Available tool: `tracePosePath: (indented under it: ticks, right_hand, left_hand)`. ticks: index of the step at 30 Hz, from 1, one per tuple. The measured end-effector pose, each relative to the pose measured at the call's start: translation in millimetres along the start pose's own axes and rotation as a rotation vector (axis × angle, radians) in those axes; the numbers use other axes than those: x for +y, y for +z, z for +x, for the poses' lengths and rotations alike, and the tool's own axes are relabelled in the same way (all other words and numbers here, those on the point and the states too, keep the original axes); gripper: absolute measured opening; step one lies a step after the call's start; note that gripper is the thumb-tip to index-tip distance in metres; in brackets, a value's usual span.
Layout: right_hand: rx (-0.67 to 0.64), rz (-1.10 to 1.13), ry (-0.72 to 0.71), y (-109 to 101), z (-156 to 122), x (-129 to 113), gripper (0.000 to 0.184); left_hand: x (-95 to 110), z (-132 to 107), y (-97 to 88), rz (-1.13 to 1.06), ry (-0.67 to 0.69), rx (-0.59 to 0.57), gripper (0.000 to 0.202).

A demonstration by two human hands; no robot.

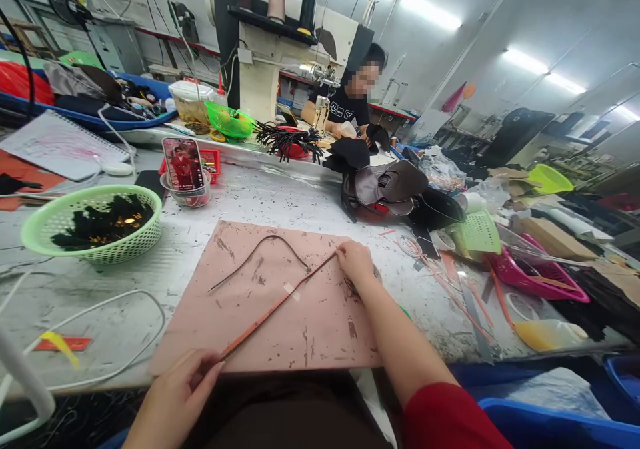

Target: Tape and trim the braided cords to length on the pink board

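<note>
A long thin orange-brown strap (pixel 273 309) lies stretched diagonally across a pink work mat (pixel 310 329). My left hand (pixel 175 395) pinches its near end at the mat's front edge. My right hand (pixel 356 262) grips the far end at the mat's right side. A second thin dark strap (pixel 260 252) curves loose over the back of the mat, untouched by either hand.
A green basket (pixel 93 225) of dark pieces stands left, with a phone (pixel 183 163) propped behind it. Leather pieces (pixel 390 185), a pink tray (pixel 530 275) and tools crowd the right. A white cable (pixel 120 302) loops at front left. Another person sits at a sewing machine (pixel 280 55) behind.
</note>
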State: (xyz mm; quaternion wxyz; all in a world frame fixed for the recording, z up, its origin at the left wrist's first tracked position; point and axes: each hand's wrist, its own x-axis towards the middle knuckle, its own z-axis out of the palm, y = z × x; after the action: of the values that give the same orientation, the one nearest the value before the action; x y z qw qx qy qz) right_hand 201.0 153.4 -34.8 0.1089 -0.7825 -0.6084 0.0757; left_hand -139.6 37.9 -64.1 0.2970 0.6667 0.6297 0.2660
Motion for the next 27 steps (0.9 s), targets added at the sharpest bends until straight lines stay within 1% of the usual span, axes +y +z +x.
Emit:
tracePosePath:
  ticks: [4, 8, 11, 14, 18, 21, 24, 27]
  right_hand:
    - [-0.046, -0.001, -0.036, -1, -7, 5, 0.035]
    - [-0.079, 0.049, -0.017, -2, -10, 11, 0.043]
    - [-0.089, 0.073, -0.004, -3, -9, 13, 0.043]
    - [-0.092, 0.081, 0.003, -3, -8, 13, 0.042]
    - [-0.088, 0.065, 0.000, -1, -9, 14, 0.043]
    - [-0.080, 0.040, -0.010, 0, -10, 14, 0.044]
    - [-0.068, 0.011, -0.018, 1, -12, 13, 0.046]
    - [-0.056, -0.016, -0.023, 2, -14, 12, 0.046]
  left_hand:
    - [2, 1, -1.5, 0.008, 0.002, -0.009, 0.025]
    - [-6, -1, 1.4, -0.013, 0.045, 0.011, 0.026]
    - [-14, -2, 3.5, -0.030, 0.079, -0.004, 0.024]
    - [-16, -3, 4.0, -0.036, 0.101, -0.010, 0.022]
    - [-13, -3, 3.2, -0.027, 0.115, 0.005, 0.022]
    - [-8, -3, 1.3, -0.004, 0.095, 0.007, 0.023]
    - [-4, -3, -1.8, 0.024, 0.075, -0.036, 0.022]
    - [-3, -2, -4.3, 0.054, 0.083, -0.095, 0.022]
